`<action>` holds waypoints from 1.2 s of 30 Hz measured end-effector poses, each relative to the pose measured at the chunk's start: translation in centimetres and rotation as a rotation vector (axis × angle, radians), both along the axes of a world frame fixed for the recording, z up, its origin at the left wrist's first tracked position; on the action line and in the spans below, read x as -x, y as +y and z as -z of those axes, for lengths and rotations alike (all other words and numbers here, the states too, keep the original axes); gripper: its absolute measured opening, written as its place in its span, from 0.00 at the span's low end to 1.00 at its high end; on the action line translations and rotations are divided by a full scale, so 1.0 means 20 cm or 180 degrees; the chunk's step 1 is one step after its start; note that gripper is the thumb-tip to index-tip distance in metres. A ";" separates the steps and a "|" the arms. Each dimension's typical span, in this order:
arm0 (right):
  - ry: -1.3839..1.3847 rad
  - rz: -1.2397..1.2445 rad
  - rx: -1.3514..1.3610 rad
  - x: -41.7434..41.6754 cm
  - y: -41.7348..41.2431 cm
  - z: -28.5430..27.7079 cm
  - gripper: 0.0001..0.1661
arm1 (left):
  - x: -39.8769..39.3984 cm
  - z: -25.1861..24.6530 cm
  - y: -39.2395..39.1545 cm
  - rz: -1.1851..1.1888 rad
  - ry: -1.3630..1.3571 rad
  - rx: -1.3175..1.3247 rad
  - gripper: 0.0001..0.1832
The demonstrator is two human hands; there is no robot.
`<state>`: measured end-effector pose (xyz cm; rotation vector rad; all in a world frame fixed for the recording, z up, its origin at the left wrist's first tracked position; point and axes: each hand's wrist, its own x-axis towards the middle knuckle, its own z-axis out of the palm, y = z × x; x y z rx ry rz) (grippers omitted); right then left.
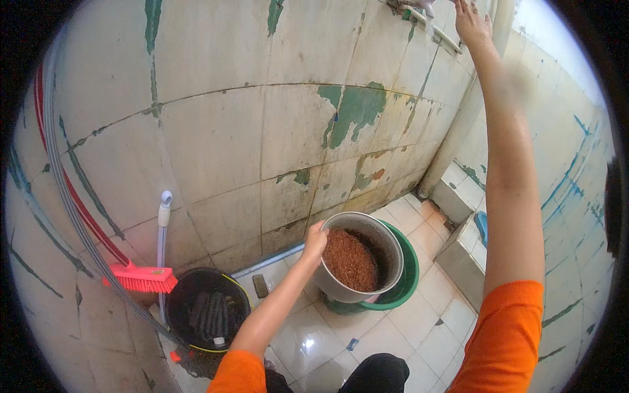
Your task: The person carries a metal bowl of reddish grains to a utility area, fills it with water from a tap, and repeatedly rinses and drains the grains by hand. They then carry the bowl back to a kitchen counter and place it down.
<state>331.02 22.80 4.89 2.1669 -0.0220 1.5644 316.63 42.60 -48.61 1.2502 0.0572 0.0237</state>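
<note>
My left hand (316, 240) grips the rim of a grey metal pot (390, 245), tilted so its inside faces me. Reddish-brown, crumbly matter (349, 260) lies in the pot, heaped against its left wall. Behind and below the pot is a green plastic basin (410, 267); the pot hides much of it. My right hand (473, 22) is raised at the top edge, right beside a wall tap (428, 9). Its fingertips reach the picture's edge, so its hold on the tap is not clear. Water (430, 30) runs from the spout.
A black bucket (179, 294) with dark ribbed contents stands at left, near a pink brush (147, 278) and a pale pipe (162, 245). On the wet tiled floor (314, 339) lie a small brownish block (260, 286) and a blue scrap (353, 344). A tiled ledge (457, 250) borders the right.
</note>
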 end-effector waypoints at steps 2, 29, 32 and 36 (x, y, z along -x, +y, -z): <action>-0.0078 -0.0228 0.0018 0.01 -0.04 0.00 0.33 | -0.01 -0.01 -0.03 -0.0035 -0.0055 -0.0133 0.16; 0.4876 -0.3325 -0.0749 0.69 0.41 2.57 0.14 | -0.02 0.02 0.02 -0.0055 -0.0104 0.0168 0.14; 0.5452 -0.3416 0.0236 0.77 0.24 2.57 0.11 | -0.05 0.03 -0.02 -0.0089 -0.0034 0.0168 0.14; 0.5243 -0.1740 0.1395 0.66 0.05 2.51 0.13 | -0.06 0.03 -0.05 -0.0048 0.0012 0.0207 0.14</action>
